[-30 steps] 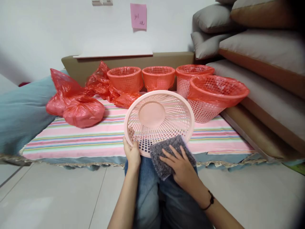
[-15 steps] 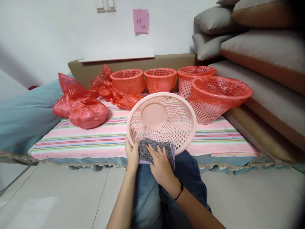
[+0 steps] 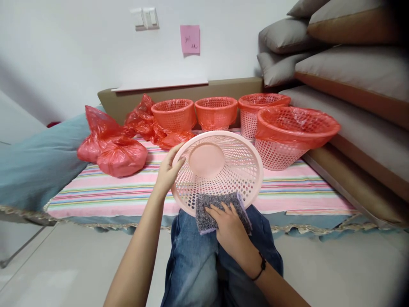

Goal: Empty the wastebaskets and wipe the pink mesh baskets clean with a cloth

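A pale pink, perforated plastic basket (image 3: 207,160) rests tilted on my jeans-covered knees, its open mouth facing me. My left hand (image 3: 168,169) grips the basket's left rim, with the thumb on the inner side. My right hand (image 3: 230,224) presses a grey cleaning cloth (image 3: 206,215) with purple edging over the lower front rim. Its fingers lie spread on top of the cloth; the thumb is hidden. A black cord bracelet circles the right wrist.
Several similar baskets lined with red plastic bags stand behind, including one at the right (image 3: 281,149). Knotted red bags (image 3: 122,157) lie left on a striped cloth (image 3: 121,192). Grey and brown cushions (image 3: 351,98) are stacked on the right. A pink note (image 3: 190,39) hangs on the wall.
My left hand has moved up the basket's left rim. My right hand has slid the cloth slightly right along the lower rim. The view has tilted up a little.
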Demonstrator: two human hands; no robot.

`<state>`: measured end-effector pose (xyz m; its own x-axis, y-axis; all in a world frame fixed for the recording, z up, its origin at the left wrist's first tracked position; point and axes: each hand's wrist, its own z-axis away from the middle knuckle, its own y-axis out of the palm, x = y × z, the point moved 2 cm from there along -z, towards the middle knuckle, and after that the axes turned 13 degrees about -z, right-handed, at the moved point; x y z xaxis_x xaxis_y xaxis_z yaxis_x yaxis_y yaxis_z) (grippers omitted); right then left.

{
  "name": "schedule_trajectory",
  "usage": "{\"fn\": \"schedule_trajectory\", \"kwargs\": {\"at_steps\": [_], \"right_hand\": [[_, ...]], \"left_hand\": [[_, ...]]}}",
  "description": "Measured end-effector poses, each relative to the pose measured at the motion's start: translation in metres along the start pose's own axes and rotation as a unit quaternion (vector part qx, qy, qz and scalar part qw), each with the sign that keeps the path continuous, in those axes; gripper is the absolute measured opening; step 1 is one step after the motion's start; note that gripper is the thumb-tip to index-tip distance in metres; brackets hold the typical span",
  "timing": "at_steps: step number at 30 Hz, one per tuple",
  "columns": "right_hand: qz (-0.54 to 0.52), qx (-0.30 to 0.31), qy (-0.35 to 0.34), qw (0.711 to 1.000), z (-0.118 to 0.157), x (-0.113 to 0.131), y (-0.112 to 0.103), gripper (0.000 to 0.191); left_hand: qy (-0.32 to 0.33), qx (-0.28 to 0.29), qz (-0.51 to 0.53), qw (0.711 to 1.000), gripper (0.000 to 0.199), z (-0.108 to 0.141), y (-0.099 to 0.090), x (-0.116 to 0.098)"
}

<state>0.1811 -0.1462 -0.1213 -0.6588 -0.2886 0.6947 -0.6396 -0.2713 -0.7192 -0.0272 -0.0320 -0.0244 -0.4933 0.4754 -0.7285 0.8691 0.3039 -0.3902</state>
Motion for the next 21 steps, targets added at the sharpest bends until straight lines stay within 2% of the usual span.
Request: {"fn": "schedule_trajectory", "kwargs": {"at_steps": [3,6,12,16,19,21], "right_hand": [[0.009,-0.011,-0.001,1.000,0.000,-0.004,-0.002,0.067],[0.015,-0.038,-0.003,0.999,0.001,-0.004,0.006,0.067],[-0.004,-0.057,-0.011,0.998,-0.002,0.010,0.029,0.067],[-0.005,-0.059,-0.009,0.998,-0.004,0.012,0.029,0.065],[-0.005,-0.050,-0.010,0.999,-0.004,0.007,0.023,0.064],[-0.008,-0.040,-0.014,0.999,-0.003,0.003,0.018,0.064]], "left_hand": [[-0.050,-0.028,0.021,0.998,0.034,0.016,0.007,0.020],[-0.097,-0.076,0.088,0.988,0.039,0.038,0.012,0.037],[-0.131,-0.129,0.193,0.964,0.052,0.079,0.037,0.040],[-0.158,-0.178,0.215,0.947,0.059,0.107,0.056,0.046],[-0.165,-0.153,0.163,0.961,0.052,0.105,0.050,0.049],[-0.145,-0.129,0.094,0.976,0.043,0.086,0.034,0.044]]}}
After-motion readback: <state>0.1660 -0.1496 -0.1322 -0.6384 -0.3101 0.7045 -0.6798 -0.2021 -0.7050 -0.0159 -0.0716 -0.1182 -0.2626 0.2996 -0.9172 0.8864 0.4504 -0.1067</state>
